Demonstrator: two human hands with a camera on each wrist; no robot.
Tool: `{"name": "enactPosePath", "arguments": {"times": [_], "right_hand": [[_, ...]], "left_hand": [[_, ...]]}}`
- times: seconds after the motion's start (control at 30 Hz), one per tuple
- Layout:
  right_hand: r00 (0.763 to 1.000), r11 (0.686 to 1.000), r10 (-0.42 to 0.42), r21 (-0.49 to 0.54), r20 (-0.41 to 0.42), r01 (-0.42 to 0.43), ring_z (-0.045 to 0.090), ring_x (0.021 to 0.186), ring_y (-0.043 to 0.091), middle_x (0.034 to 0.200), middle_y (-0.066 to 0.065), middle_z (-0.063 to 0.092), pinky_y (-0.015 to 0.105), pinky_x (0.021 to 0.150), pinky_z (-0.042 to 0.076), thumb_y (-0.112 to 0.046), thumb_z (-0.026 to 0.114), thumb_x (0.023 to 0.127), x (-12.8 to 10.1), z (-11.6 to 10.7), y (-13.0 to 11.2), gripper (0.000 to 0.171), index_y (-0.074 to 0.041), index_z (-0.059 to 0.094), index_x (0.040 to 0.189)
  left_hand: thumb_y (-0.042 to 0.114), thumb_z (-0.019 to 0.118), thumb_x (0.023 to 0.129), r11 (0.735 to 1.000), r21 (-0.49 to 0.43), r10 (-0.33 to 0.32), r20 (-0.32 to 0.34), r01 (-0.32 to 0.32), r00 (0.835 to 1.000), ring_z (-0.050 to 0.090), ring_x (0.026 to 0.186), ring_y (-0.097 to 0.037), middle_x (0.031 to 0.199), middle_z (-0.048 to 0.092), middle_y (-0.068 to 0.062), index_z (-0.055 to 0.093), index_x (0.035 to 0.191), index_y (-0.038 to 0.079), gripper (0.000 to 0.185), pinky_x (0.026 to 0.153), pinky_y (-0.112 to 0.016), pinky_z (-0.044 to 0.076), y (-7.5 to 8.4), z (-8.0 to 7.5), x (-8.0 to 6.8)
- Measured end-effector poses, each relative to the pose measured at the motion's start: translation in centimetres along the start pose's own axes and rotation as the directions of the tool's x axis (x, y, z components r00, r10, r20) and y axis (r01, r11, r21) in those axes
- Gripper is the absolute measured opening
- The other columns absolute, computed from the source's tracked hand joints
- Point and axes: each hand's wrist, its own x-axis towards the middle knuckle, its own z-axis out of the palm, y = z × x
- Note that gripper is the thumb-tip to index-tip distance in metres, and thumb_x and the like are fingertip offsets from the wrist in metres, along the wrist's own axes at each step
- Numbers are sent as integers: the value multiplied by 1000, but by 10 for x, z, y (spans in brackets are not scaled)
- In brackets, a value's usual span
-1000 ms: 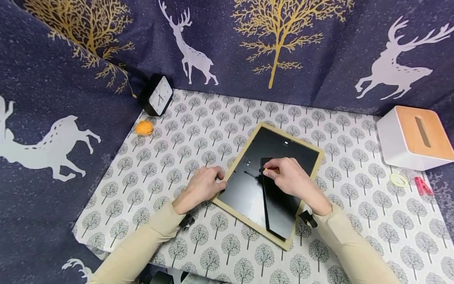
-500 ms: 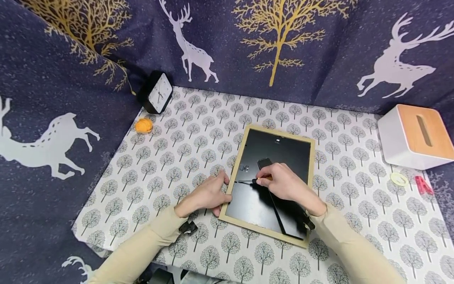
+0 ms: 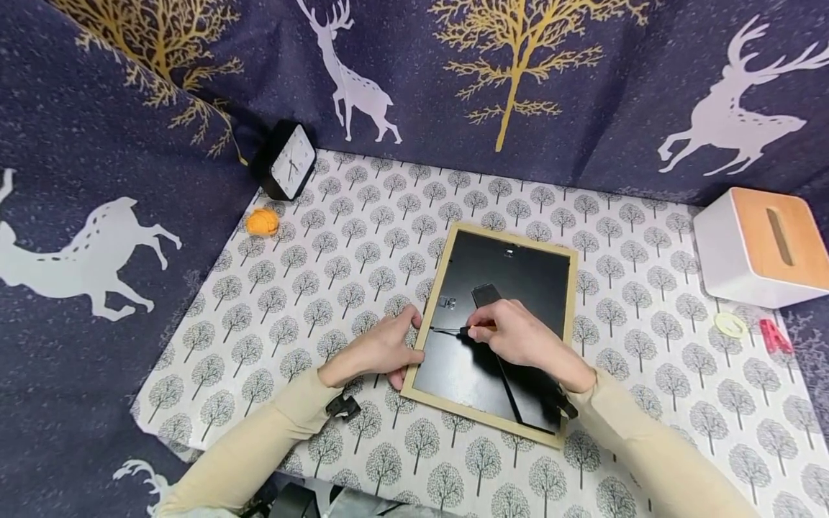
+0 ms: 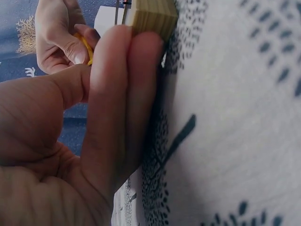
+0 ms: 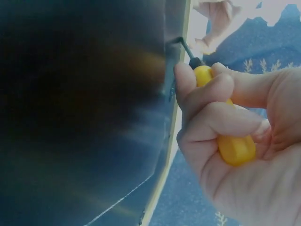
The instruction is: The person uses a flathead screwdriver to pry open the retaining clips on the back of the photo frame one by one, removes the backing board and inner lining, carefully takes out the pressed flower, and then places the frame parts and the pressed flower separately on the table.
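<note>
A picture frame (image 3: pixel 570 309) with a pale wood border lies back side up, its black backing board (image 3: pixel 492 259) showing. My right hand (image 3: pixel 514 334) grips a screwdriver (image 5: pixel 235 148) by its yellow handle. Its thin shaft reaches left, to the left border's inner edge, close to small metal clips. My left hand (image 3: pixel 382 349) stays at the frame's left side; in the left wrist view, straight fingers (image 4: pixel 110 94) press the wooden edge. A long black support leg (image 3: pixel 509 388) lies slanted across the backing, partly hidden under my right hand.
Patterned cloth (image 3: pixel 291 302) covers the table. A black clock (image 3: pixel 285 162) and an orange yarn ball (image 3: pixel 262 221) stand at the left. On the right are a white tissue box (image 3: pixel 732 248) with a wooden lid, a pale yellow ring (image 3: pixel 730 325) and a red letter-A shape (image 3: pixel 775 336).
The frame has turned slightly anticlockwise and settled. My right hand has moved a little left and down, bringing the screwdriver tip to the left border. My left hand has shifted along that side.
</note>
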Motion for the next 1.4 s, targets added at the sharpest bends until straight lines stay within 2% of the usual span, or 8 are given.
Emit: {"name": "enactPosePath", "arguments": {"times": [0.27, 0.4, 0.5, 0.6, 0.67, 0.93, 1.13, 1.4], "right_hand": [[995, 997, -72, 1, 72, 72, 54, 62, 4, 83, 2, 73, 18, 60, 48, -2, 61, 106, 0, 8, 0, 27, 3, 77, 127], [991, 994, -99, -35, 88, 103, 40, 54, 4, 93, 9, 77, 18, 54, 41, 0, 60, 105, 2, 6, -7, 30, 6, 75, 130], [990, 986, -118, -111, 81, 127, 33, 56, 5, 81, 4, 69, 18, 53, 34, 5, 58, 99, 5, 4, -19, 22, 1, 80, 99], [993, 968, -105, -223, 53, 114, 30, 58, 9, 65, -4, 48, 22, 54, 29, 6, 59, 94, 9, 1, -35, 32, -14, 58, 68], [996, 952, -74, -294, 44, 84, 32, 59, 11, 62, -7, 33, 23, 52, 27, 4, 62, 91, 12, -2, -45, 42, -21, 41, 64], [998, 903, -36, -426, 54, 55, 26, 60, 12, 59, -8, 21, 26, 48, 23, 3, 63, 74, 36, -10, -76, 44, -23, 33, 55], [996, 856, -12, -513, 92, 58, 45, 65, 18, 65, -4, 42, 36, 52, 45, -5, 70, 83, 56, -13, -99, 34, -20, 47, 64], [990, 826, 18, -560, 137, 63, 55, 74, 18, 79, -1, 59, 40, 65, 59, -7, 75, 87, 70, -9, -116, 25, -18, 57, 75]], "left_hand": [[11, 76, 100, 999, -38, -2, 57, 4, 998, 74, 54, -24, 82, 73, -17, 45, 133, 16, 46, 65, -32, 70, -2, -4, 3], [13, 74, 103, 998, -68, 15, 102, -8, 995, 74, 53, -25, 80, 74, -18, 43, 133, 16, 43, 64, -35, 71, -4, -7, 5], [13, 72, 104, 994, -107, 31, 126, -17, 992, 74, 53, -25, 79, 74, -19, 43, 131, 15, 40, 61, -39, 71, -7, -8, 5], [12, 71, 105, 991, -130, 55, 131, -38, 990, 74, 52, -25, 76, 73, -18, 43, 129, 15, 37, 61, -40, 71, -7, -9, 5], [11, 70, 104, 989, -138, 69, 137, -50, 988, 74, 51, -25, 74, 73, -17, 42, 128, 14, 37, 60, -41, 71, -7, -9, 6], [12, 70, 106, 991, -126, 67, 139, -49, 988, 74, 52, -25, 74, 72, -16, 42, 131, 14, 38, 60, -40, 71, -5, -11, 7], [8, 70, 104, 988, -142, 86, 147, -65, 986, 74, 53, -27, 74, 69, -15, 42, 142, 12, 47, 61, -41, 71, -4, -13, 7], [5, 71, 103, 979, -202, 69, 161, -35, 985, 74, 53, -28, 72, 69, -19, 10, 175, 19, 96, 59, -44, 70, -9, -12, 13]]}}
